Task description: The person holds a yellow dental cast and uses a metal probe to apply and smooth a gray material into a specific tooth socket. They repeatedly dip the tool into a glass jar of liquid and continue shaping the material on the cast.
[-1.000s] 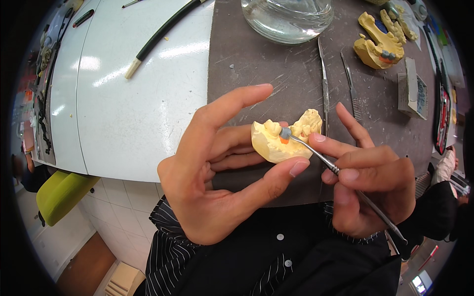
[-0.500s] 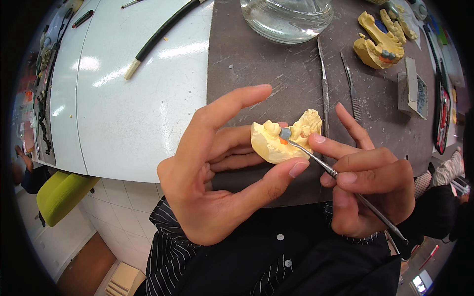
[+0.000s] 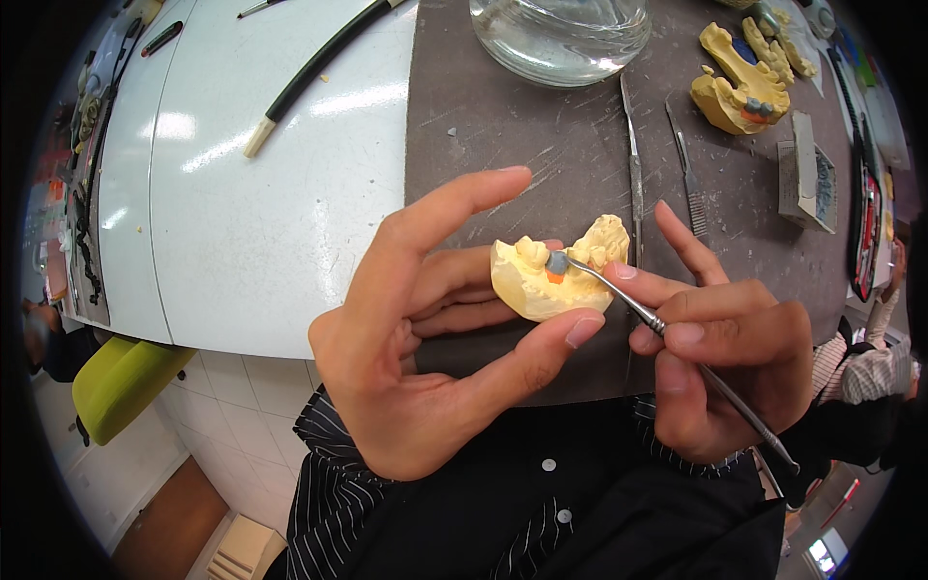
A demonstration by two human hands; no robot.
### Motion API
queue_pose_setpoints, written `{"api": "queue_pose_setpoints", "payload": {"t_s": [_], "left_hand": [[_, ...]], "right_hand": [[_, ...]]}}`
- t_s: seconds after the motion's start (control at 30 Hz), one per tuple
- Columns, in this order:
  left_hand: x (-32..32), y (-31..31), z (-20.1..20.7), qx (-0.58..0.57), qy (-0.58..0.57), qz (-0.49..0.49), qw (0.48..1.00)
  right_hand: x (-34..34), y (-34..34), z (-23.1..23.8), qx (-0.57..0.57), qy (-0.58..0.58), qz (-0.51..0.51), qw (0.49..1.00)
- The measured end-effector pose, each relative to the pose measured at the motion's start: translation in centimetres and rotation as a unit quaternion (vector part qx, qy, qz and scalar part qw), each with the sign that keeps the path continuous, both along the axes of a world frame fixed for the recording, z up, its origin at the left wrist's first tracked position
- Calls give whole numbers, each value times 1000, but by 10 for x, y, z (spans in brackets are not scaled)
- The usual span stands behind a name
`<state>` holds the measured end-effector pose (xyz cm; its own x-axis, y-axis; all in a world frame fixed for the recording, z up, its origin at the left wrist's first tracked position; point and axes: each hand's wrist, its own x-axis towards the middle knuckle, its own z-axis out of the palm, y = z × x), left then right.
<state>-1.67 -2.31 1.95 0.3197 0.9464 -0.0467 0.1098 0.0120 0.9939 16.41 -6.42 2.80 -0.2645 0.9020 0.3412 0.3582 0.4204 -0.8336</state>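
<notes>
My left hand (image 3: pixel 416 338) grips a pale yellow plaster dental model (image 3: pixel 551 295) between the thumb below and the fingers behind, with its index finger raised clear. On the model's row of teeth sits a grey wax tooth (image 3: pixel 557 262), with an orange patch (image 3: pixel 555 276) just under it. My right hand (image 3: pixel 725 358) holds a thin metal dental wax carver (image 3: pixel 710 377) like a pen. The carver's curved tip is at the right side of the grey tooth; whether it touches I cannot tell. My right index fingertip rests by the model's right edge.
A glass vessel of clear liquid (image 3: pixel 565 39) stands at the back. Two metal instruments, a slim one (image 3: pixel 633 159) and a ridged one (image 3: pixel 688 174), lie beyond my right hand. Another plaster model (image 3: pixel 739 92) and a small grey box (image 3: pixel 807 179) are at right. A black tube (image 3: pixel 324 63) lies left.
The carver's tip has shifted up slightly along the grey tooth, and my right hand's fingers have adjusted on the handle. My left hand and the model stay still.
</notes>
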Motion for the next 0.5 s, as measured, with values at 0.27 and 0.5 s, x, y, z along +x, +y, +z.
{"api": "queue_pose_setpoints", "payload": {"t_s": [0.27, 0.5], "left_hand": [[1, 0, 1, -5, -3, 4, 1000], [1, 0, 0, -5, -3, 7, 1000]], "right_hand": [[3, 0, 1, -6, -5, 24, 1000], [4, 0, 3, -12, -12, 28, 999]]}}
